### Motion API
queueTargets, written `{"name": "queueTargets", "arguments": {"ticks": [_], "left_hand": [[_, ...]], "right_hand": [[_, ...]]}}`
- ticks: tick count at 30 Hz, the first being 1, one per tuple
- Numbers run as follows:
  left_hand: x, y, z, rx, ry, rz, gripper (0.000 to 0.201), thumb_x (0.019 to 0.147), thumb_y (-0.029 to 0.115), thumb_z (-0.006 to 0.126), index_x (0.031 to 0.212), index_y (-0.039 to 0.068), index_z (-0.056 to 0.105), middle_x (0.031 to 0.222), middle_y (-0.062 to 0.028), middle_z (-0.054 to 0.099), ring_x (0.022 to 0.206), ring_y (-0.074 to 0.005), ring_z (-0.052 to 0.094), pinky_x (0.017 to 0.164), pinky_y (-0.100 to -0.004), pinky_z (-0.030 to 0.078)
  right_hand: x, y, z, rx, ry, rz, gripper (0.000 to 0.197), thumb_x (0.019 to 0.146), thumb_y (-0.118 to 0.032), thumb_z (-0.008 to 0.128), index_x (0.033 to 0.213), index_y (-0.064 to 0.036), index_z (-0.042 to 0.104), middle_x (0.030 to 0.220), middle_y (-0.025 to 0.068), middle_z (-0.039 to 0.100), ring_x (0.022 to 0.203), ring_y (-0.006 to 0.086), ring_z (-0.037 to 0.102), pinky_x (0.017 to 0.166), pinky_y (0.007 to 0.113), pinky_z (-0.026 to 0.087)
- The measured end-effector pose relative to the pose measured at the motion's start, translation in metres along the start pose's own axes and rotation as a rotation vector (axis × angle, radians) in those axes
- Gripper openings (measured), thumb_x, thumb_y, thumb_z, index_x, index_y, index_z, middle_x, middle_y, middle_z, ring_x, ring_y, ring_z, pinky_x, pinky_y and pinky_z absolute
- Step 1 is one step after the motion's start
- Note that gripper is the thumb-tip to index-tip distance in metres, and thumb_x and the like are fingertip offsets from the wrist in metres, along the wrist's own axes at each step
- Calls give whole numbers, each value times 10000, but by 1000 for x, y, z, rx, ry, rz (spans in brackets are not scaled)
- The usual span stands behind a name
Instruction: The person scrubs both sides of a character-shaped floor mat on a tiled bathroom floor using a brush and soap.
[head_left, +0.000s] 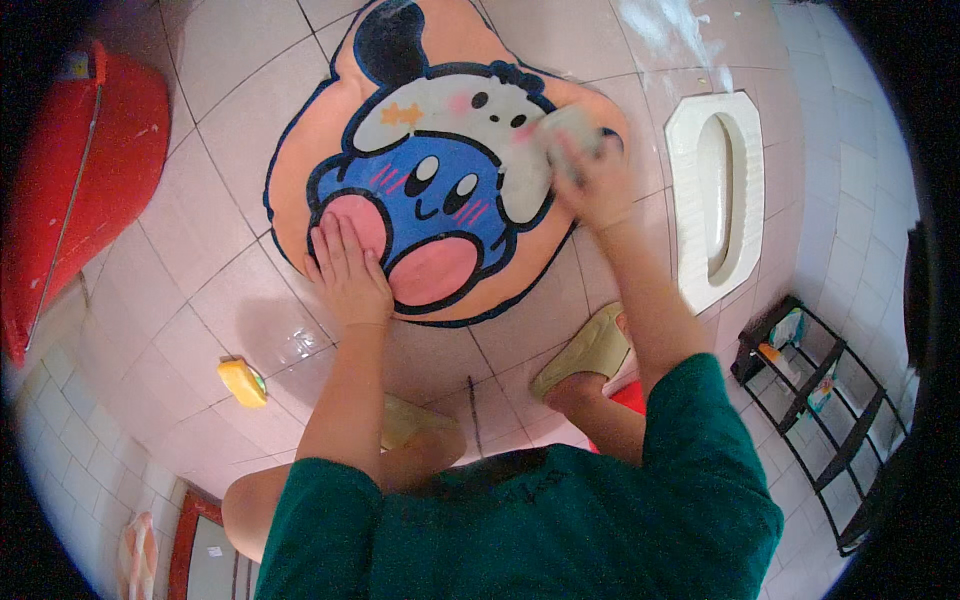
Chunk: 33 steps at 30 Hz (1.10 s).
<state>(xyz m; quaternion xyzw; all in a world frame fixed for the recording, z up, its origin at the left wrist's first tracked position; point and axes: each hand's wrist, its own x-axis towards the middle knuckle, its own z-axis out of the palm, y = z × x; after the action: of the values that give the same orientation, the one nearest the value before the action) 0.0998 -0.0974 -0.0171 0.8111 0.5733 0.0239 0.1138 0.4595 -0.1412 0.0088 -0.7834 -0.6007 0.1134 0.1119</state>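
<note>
A cartoon-shaped floor mat (300,165), peach with a blue and a white character, lies on the tiles in front of me. My left hand (350,272) rests flat on its lower left part, over a pink foot shape, fingers stretched out. Toward the mat's right edge, my right hand (598,190) is smeared by motion. It is closed on a whitish, rounded object (572,138) pressed against the mat beside the white character's face. Blur hides that object's exact kind.
A large red tub (110,170) stands at the left. A yellow block with a green edge (242,383) lies on the floor. At the right are a white squat toilet (715,200), with white foam (680,30) beyond it, and a black rack (830,420). My feet wear greenish slippers (582,352).
</note>
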Motion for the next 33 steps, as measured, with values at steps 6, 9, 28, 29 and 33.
{"name": "queueTargets", "arguments": {"ticks": [6, 9, 28, 29, 33], "left_hand": [[0, 2, -3, 17, -22, -28, 601, 957, 248, 451, 1518, 82, 313, 1598, -84, 264, 1465, -315, 235, 1172, -531, 127], [-5, -4, 6, 10, -2, 0, 612, 957, 249, 449, 1528, 92, 292, 1601, -77, 258, 1467, -306, 229, 1172, -533, 130], [-1, -3, -7, -12, 5, -21, 563, 963, 217, 430, 1505, 95, 339, 1587, -73, 287, 1454, -312, 259, 1163, -531, 170], [-1, -2, -6, 11, 8, -15, 556, 969, 225, 419, 1504, 94, 342, 1584, -73, 295, 1450, -313, 268, 1160, -527, 183], [4, 2, -2, 19, 22, 13, 568, 958, 234, 437, 1502, 95, 351, 1577, -72, 311, 1445, -310, 280, 1153, -525, 198]], "right_hand": [[-8, -74, 9, 85, 98, 200, 616, 773, -269, 710, 1367, -238, 550, 1177, 258, 558, 916, 387, 608, 752, 462, 495], [-67, -166, 37, 300, -126, -279, 524, 774, -302, 709, 1288, -242, 624, 861, 138, 604, 841, 331, 603, 764, 465, 492], [25, -35, 23, 141, -120, -186, 418, 827, -325, 681, 1241, -281, 644, 939, 168, 615, 820, 337, 627, 695, 472, 516], [42, -5, -7, 218, 67, -150, 449, 827, -335, 686, 1272, -304, 634, 935, 157, 616, 815, 329, 632, 702, 471, 517], [56, 38, -16, -95, 177, 556, 531, 802, -341, 710, 1320, -336, 598, 945, 174, 570, 851, 349, 618, 713, 444, 505]]}}
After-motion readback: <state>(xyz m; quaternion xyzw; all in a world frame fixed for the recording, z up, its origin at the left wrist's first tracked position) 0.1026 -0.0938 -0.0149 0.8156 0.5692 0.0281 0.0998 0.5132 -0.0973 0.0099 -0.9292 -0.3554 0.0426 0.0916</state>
